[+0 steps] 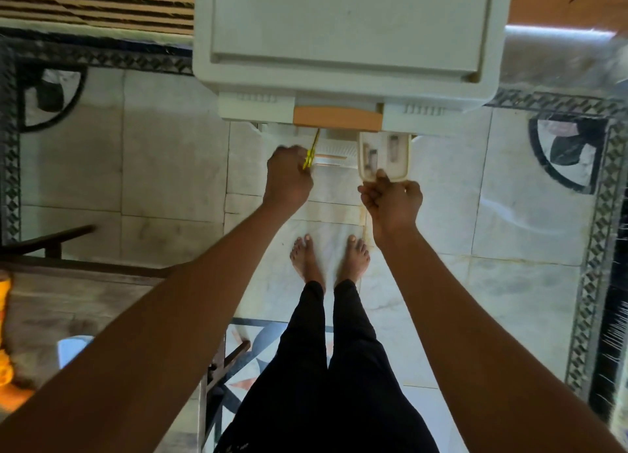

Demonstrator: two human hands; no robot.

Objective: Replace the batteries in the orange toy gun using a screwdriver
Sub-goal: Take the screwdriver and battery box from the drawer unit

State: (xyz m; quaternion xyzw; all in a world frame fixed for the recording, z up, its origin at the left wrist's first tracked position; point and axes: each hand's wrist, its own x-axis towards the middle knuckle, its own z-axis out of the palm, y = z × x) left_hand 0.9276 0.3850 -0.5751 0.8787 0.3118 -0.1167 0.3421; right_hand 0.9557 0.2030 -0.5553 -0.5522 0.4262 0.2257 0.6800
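Note:
I stand facing a white plastic drawer cabinet (343, 37). My left hand (287, 177) is closed around a yellow-handled screwdriver (311, 153), its shaft pointing up toward the cabinet's orange drawer front (336, 118). My right hand (390, 201) grips the near edge of a small clear plastic box (384, 156), held just below the drawer; several small dark items lie inside it, too blurred to identify. An orange-yellow object (5, 333), possibly the toy gun, shows at the far left edge on a wooden table.
The wooden table (78, 303) stands at lower left with a pale blue item (73, 349) on it. My bare feet (328, 258) rest on white marble floor with dark patterned borders. A striped surface (98, 3) lies at top left.

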